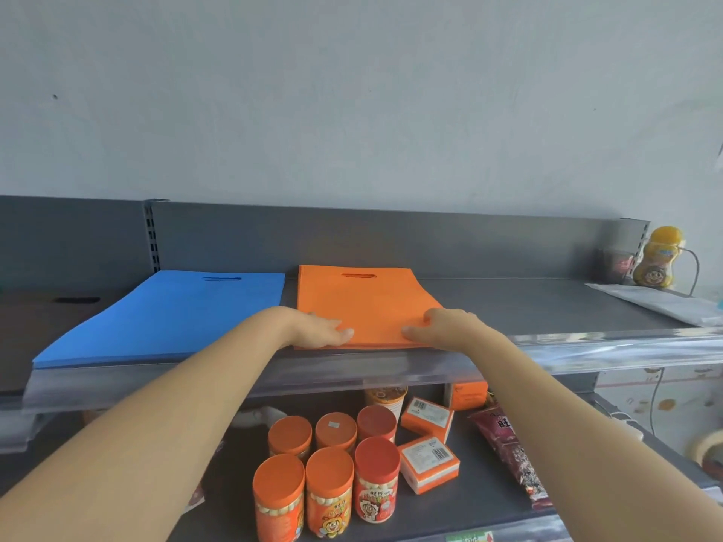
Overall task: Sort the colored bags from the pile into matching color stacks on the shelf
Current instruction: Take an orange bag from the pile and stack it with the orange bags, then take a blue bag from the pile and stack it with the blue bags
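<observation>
On top shelf (528,307), L hand (317,326) & R hand (444,326), fingers near-straight, flat on orange bag stack (352,299)

Grey shelf (508,307), blue bags (164,314), orange bags (364,299) (side by side), white packet (657,303) at right

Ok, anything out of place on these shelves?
Nothing odd up top: blue stack and orange stack lie flat, one colour each; left hand and right hand rest on the orange one's near edge. Below, two orange boxes sit askew.
</observation>
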The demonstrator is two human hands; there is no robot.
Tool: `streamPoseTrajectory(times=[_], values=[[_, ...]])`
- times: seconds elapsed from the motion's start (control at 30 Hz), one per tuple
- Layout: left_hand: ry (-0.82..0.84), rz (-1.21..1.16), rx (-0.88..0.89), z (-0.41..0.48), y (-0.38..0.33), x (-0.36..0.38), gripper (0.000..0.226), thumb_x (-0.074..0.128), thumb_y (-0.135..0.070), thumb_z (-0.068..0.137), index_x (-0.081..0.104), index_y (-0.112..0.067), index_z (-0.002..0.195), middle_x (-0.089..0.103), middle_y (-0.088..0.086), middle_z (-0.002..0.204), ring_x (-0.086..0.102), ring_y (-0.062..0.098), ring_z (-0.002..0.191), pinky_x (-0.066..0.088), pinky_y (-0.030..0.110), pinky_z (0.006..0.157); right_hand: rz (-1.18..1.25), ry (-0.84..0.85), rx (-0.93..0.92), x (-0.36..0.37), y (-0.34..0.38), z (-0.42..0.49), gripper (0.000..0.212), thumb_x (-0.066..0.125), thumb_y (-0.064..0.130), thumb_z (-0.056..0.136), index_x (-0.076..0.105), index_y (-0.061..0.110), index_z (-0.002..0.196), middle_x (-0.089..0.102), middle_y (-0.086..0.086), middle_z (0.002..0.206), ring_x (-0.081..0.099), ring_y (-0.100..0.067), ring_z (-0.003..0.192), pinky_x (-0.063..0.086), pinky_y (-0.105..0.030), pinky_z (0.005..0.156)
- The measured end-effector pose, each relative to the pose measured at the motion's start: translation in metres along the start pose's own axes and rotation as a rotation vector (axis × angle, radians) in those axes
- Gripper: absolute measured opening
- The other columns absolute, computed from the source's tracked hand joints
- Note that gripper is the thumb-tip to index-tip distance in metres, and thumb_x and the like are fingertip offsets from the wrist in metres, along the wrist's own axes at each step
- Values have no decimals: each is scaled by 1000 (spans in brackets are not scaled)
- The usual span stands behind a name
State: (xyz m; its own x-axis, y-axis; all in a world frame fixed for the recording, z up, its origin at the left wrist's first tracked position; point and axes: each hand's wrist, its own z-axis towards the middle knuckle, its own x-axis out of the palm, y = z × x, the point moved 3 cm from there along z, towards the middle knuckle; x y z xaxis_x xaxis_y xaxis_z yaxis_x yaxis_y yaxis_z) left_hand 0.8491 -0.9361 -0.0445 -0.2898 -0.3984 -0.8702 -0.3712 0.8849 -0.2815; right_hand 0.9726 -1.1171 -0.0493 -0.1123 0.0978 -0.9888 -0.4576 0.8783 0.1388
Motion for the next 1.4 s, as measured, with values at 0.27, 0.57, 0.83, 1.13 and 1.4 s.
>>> streamPoseTrajectory(times=[0.27, 0.57, 0.83, 1.13, 1.4], values=[[-193, -17, 29, 3, -1, -5, 63, 22, -53, 98, 16, -20, 151, 12, 2, 159, 13, 23, 146, 16, 43, 119, 56, -133, -20, -6, -3, -6, 58, 32, 57, 94, 44, 19, 137, 37, -13, 144, 37, -36, 129, 32, -49, 106], [-631, 86, 52, -26, 6, -22, 34, 44, -35, 97, 54, -23, 127, 50, 0, 135, 48, 19, 121, 43, 38, 99, 121, -363, -434, -15, 55, -12, 44, 40, 37, 100, 45, 18, 139, 47, -6, 140, 50, -26, 121, 46, -38, 91], [-886, 365, -60, -89, 77, -44, 23, 43, -31, 96, 55, -20, 113, 57, -2, 111, 53, 21, 104, 36, 32, 82, -86, -557, -617, -13, 156, -29, 38, 39, 41, 98, 55, 19, 125, 60, -3, 118, 52, -27, 111, 43, -36, 84], [-987, 507, -280, -221, 259, -53, 19, 44, -36, 95, 52, -22, 106, 59, -4, 105, 54, 21, 101, 38, 34, 82, 5, -643, -868, 11, 369, -90, 40, 37, 44, 99, 54, 20, 125, 61, -1, 111, 51, -25, 106, 40, -34, 81], [-974, 499, -480, -319, 411, -54, 23, 42, -37, 96, 59, -26, 106, 61, -4, 107, 56, 20, 102, 39, 34, 81, 58, -619, -1071, 48, 539, -139, 37, 38, 42, 98, 59, 18, 116, 61, -2, 109, 54, -26, 104, 44, -36, 81]])
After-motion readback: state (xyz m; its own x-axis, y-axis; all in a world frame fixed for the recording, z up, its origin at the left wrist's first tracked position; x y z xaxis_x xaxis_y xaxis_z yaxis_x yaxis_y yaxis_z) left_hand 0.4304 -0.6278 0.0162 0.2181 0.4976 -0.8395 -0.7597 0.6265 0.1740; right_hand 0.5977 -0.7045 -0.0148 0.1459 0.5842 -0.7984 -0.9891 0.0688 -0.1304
